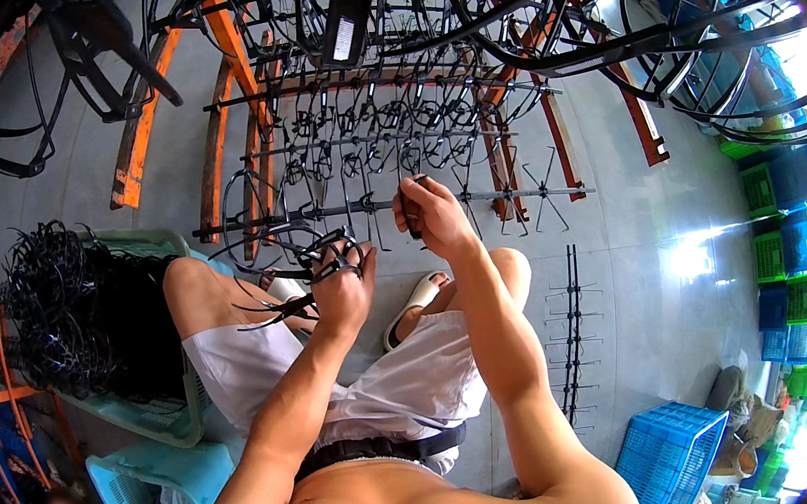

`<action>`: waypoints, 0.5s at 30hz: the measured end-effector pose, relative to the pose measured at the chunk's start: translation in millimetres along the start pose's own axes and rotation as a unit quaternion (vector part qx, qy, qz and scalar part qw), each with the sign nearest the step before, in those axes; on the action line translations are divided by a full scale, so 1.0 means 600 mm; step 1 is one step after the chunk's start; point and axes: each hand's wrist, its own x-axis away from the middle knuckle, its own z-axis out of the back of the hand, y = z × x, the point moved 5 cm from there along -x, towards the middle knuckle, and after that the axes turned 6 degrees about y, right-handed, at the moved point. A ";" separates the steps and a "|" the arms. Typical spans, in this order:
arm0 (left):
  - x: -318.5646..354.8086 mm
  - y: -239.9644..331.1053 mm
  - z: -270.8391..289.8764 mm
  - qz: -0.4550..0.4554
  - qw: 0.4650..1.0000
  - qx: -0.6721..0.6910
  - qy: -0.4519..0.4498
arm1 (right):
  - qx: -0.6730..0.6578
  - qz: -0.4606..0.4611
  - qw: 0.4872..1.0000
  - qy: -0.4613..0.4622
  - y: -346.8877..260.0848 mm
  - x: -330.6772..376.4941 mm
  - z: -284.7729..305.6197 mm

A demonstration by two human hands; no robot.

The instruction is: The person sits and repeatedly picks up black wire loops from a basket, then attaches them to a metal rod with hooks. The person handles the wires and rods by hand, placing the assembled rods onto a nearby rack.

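Observation:
My left hand [341, 285] is closed around several black curved plastic frames [298, 250], whose thin loops and arms stick out to the left. Just right of it and a little farther off, my right hand [437, 216] is pinched at a hooked metal bar [507, 195]. A small dark piece shows between its fingers, too covered to make out. The bar runs sideways across the front of a rack and carries spread wire hooks [542, 192]. More black frames [377, 119] hang in rows from the bars behind it.
Orange rack legs [145, 117] stand on the grey floor. A pale green crate [178, 426] at my left holds a pile of black frames [52, 305]. Another hooked bar [572, 332] lies at my right, near a blue crate [672, 456]. Black frames [640, 42] hang overhead.

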 end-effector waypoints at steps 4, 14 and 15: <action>0.005 -0.003 -0.001 -0.002 1.000 -0.004 -0.003 | -0.029 -0.007 0.999 0.016 0.007 -0.007 0.009; 0.007 -0.011 -0.006 0.010 0.999 -0.020 -0.032 | -0.019 0.028 0.999 0.006 0.008 0.009 0.009; 0.007 -0.010 -0.005 0.005 0.999 -0.025 -0.027 | -0.009 0.027 0.999 0.015 0.008 0.013 0.011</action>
